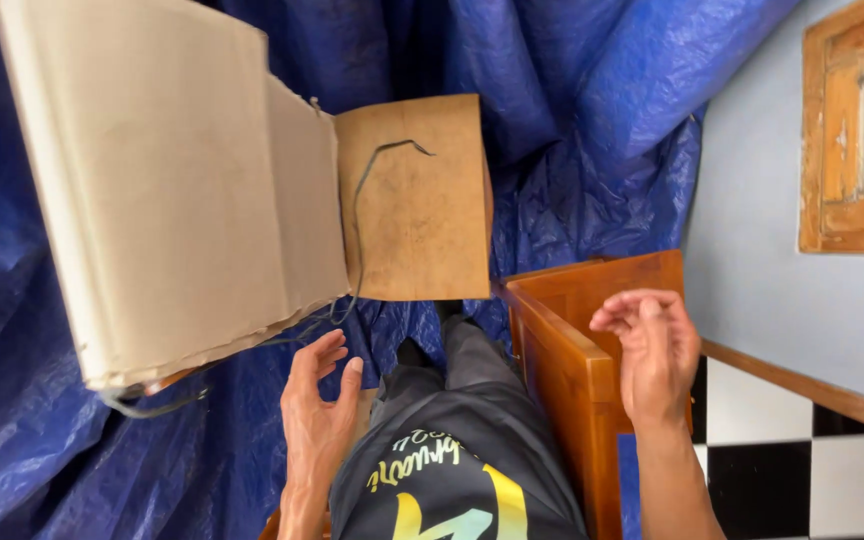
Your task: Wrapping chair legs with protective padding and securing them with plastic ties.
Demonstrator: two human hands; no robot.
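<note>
Nearest the viewer, low centre: the person's own lap, in a dark shirt with yellow and pale print, and dark trousers running away from the camera. Left hand: raised beside the lap, palm turned inward, fingers spread and lightly curled; the grip is apart and holds nothing, its fingertips just short of the lower edge of the cardboard stack. Right hand: lifted over the wooden crate, fingers bent loosely toward the palm, grip likewise apart and empty; not touching the wood as far as can be told. Wooden crate: orange-brown, open-topped, standing just right of the knees, its near corner toward the camera. Right near corner: black-and-white tiled floor with a wooden skirting strip. Middle distance, left: the cardboard stack, a thick pile of pale sheets tilted up on the blue tarpaulin, a thin dark cord trailing round its lower edge and up its right side. Beside it, touching at the right: a darker brown board, flat-faced, the cord's end curled across it. Far right: pale wall and a wooden window frame. Judgement: both hands appear poised between holds, the stack being the nearest item to the left; any take-up of it would call for a wide two-handed hold along its lower edge, clear of the cord.
</note>
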